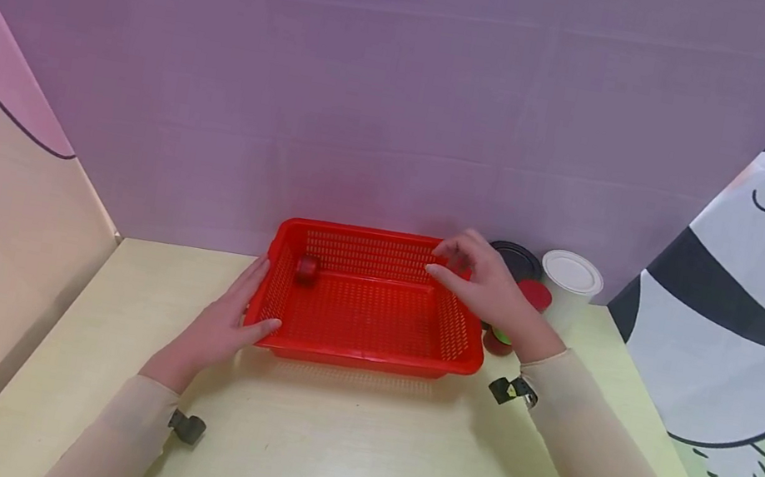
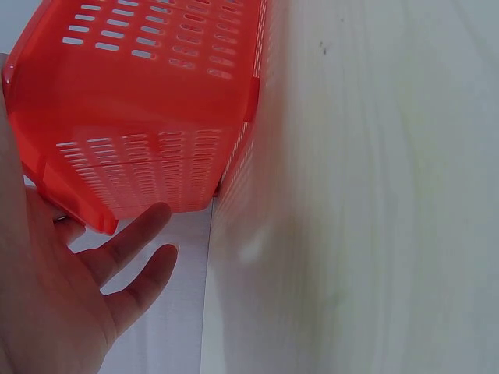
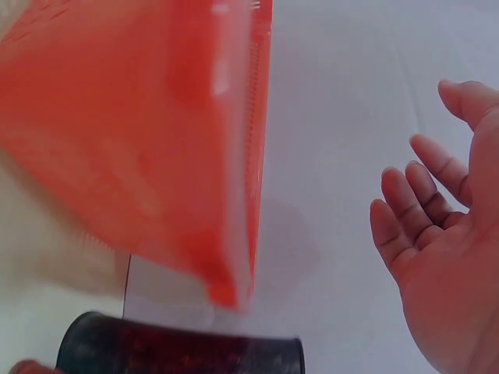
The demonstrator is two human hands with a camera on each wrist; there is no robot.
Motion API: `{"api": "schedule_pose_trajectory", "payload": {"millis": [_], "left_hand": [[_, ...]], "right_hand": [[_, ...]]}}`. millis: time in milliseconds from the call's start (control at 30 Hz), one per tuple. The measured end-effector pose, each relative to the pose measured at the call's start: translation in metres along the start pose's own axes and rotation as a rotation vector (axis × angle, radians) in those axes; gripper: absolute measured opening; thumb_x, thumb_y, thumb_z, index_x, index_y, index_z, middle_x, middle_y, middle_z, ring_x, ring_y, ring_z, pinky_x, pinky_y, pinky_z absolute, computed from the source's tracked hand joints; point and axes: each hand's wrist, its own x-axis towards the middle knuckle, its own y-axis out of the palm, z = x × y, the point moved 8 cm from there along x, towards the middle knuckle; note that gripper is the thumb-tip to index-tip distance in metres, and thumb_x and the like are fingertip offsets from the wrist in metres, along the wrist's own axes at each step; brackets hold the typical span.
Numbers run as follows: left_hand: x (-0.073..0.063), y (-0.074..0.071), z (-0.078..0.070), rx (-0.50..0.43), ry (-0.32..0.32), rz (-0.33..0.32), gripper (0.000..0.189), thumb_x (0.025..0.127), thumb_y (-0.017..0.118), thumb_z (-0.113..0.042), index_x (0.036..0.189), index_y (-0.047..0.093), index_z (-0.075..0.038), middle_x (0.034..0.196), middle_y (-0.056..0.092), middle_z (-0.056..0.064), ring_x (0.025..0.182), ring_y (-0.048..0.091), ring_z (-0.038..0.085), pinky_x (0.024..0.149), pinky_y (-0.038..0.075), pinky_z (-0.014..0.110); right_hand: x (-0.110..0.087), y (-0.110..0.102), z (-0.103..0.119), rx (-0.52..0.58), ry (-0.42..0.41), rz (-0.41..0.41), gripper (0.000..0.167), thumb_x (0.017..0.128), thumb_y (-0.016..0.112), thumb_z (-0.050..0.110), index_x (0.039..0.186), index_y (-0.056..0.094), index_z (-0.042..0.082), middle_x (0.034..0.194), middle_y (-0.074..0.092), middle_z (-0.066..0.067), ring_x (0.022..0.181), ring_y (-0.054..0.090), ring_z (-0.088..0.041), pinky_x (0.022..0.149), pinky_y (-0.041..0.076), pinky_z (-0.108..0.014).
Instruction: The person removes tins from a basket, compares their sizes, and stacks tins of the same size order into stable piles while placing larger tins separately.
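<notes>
A red plastic basket (image 1: 362, 360) with slotted walls stands on the table against the back wall. My left hand (image 1: 223, 330) holds its left end, thumb over the front corner rim and fingers along the outer side. The left wrist view shows two of those fingers (image 2: 144, 292) stretched out below the rim. Inside the basket, near the back left, lies a small dark red cylinder (image 1: 306, 269). Over the right rear rim is my right hand (image 1: 478, 276), its fingers loosely bent and nothing between them; the right wrist view shows that hand (image 3: 448, 226) apart from the basket.
Right of the basket stand a white-lidded tub (image 1: 572, 274), a black-lidded container (image 1: 517, 259), a red-lidded one (image 1: 535, 294) and a small jar with some green (image 1: 498, 342), partly behind my right arm. A purple backdrop (image 1: 404, 107) rises behind the table (image 1: 332, 449).
</notes>
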Motion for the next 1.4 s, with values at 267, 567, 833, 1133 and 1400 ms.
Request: {"api": "schedule_pose_trajectory", "payload": {"millis": [267, 567, 833, 1133, 1400], "left_hand": [[-0.002, 0.0, 0.003, -0.001, -0.002, -0.006, 0.112, 0.098, 0.082, -0.037, 0.18, 0.006, -0.03, 0.186, 0.005, -0.005, 0.167, 0.023, 0.037, 0.107, 0.058, 0.063], [-0.004, -0.003, 0.004, -0.009, 0.004, -0.017, 0.112, 0.099, 0.082, -0.037, 0.18, 0.005, -0.03, 0.186, 0.004, -0.007, 0.168, 0.019, 0.034, 0.107, 0.057, 0.062], [-0.006, -0.005, 0.007, -0.001, 0.006, -0.017, 0.112, 0.098, 0.082, -0.037, 0.18, 0.006, -0.029, 0.186, 0.005, -0.005, 0.168, 0.02, 0.036, 0.107, 0.058, 0.063], [-0.01, -0.006, 0.006, 0.004, 0.005, -0.024, 0.113, 0.097, 0.083, -0.036, 0.18, 0.007, -0.028, 0.186, 0.006, -0.005, 0.167, 0.023, 0.036, 0.106, 0.058, 0.062], [-0.01, -0.007, 0.007, 0.018, 0.01, -0.027, 0.113, 0.097, 0.083, -0.035, 0.18, 0.007, -0.028, 0.186, 0.005, -0.005, 0.167, 0.022, 0.037, 0.108, 0.057, 0.062]], "right_hand": [[0.029, 0.017, 0.012, 0.053, -0.041, 0.037, 0.024, 0.102, 0.082, 0.025, 0.12, 0.073, 0.014, 0.114, 0.065, -0.002, 0.101, 0.06, -0.023, 0.086, 0.057, -0.041], [0.048, 0.032, 0.027, 0.086, -0.091, 0.095, 0.018, 0.104, 0.081, 0.026, 0.115, 0.074, 0.014, 0.106, 0.064, -0.003, 0.094, 0.059, -0.023, 0.081, 0.052, -0.041], [0.064, 0.052, 0.032, 0.081, -0.086, 0.13, 0.018, 0.104, 0.081, 0.028, 0.117, 0.073, 0.017, 0.108, 0.065, 0.0, 0.094, 0.06, -0.021, 0.081, 0.055, -0.037], [0.089, 0.083, 0.04, 0.141, -0.102, 0.168, 0.02, 0.104, 0.081, 0.025, 0.117, 0.072, 0.014, 0.111, 0.065, -0.001, 0.097, 0.061, -0.023, 0.084, 0.056, -0.037], [0.105, 0.118, 0.035, 0.144, -0.085, 0.219, 0.041, 0.101, 0.084, 0.029, 0.134, 0.068, 0.009, 0.126, 0.068, -0.013, 0.11, 0.064, -0.024, 0.095, 0.061, -0.04]]}}
